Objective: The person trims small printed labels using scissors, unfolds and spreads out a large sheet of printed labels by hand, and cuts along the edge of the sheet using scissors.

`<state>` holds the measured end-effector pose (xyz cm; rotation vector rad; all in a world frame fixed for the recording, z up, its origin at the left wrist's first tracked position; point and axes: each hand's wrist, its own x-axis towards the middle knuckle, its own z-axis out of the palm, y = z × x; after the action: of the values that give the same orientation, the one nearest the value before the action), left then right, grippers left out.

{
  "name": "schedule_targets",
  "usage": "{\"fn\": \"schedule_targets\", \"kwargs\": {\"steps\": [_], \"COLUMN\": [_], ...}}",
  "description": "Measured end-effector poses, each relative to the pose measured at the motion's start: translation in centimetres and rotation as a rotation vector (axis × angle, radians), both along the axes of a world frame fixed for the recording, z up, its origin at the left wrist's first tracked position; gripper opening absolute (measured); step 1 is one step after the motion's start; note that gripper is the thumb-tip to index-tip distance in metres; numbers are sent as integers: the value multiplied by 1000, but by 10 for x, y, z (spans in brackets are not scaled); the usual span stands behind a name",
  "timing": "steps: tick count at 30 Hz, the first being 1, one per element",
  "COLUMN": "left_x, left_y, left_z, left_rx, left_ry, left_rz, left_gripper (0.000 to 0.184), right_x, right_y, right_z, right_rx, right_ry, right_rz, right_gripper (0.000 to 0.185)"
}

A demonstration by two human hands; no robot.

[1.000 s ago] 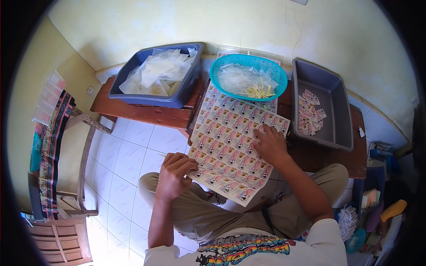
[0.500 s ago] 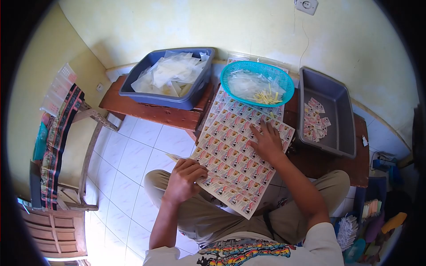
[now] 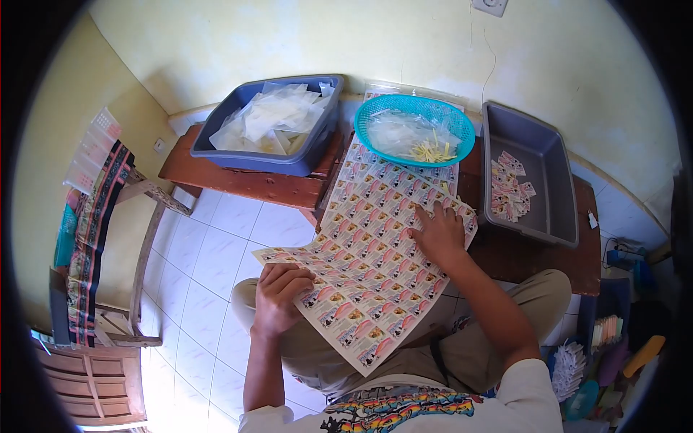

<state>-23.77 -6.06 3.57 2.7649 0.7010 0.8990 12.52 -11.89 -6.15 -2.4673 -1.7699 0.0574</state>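
Note:
A large printed sheet of small repeated labels (image 3: 375, 296) slants over my lap, with its left part lifted and bent. My left hand (image 3: 281, 292) pinches its left edge, fingers curled over the paper. Near the sheet's right side, my right hand (image 3: 439, 237) lies on it with fingers spread. Beneath, more printed label sheets (image 3: 354, 167) extend back under a turquoise basket (image 3: 471, 141). That basket holds clear plastic bags (image 3: 404, 136) and a bunch of thin yellowish strips (image 3: 433, 151).
A blue-grey tub (image 3: 307, 162) with whitish plastic packets stands on the wooden bench (image 3: 238, 173) at left. On the right, a dark grey tub (image 3: 538, 216) holds cut labels (image 3: 509, 189). Colourful items (image 3: 577, 375) fill the lower right; a patterned cloth (image 3: 90, 245) hangs at far left.
My left hand has moved left with the sheet's edge, so the sheet has turned and its left part now bows upward. My right hand stays on it, nearly unmoved.

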Motion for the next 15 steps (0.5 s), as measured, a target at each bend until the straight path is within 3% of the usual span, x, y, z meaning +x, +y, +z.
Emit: {"fn": "schedule_targets", "kwargs": {"steps": [9,15], "left_x": [-13,-16], "left_y": [0,8], "left_z": [5,6], "left_rx": [231,111], "left_ry": [-80,-24], "left_rz": [37,104], "left_gripper": [24,21], "right_x": [-8,-4], "right_y": [-7,1], "right_z": [12,33], "right_rx": [-80,-233], "right_ry": [-54,27], "right_rz": [-120,-117], "right_gripper": [63,65]}}
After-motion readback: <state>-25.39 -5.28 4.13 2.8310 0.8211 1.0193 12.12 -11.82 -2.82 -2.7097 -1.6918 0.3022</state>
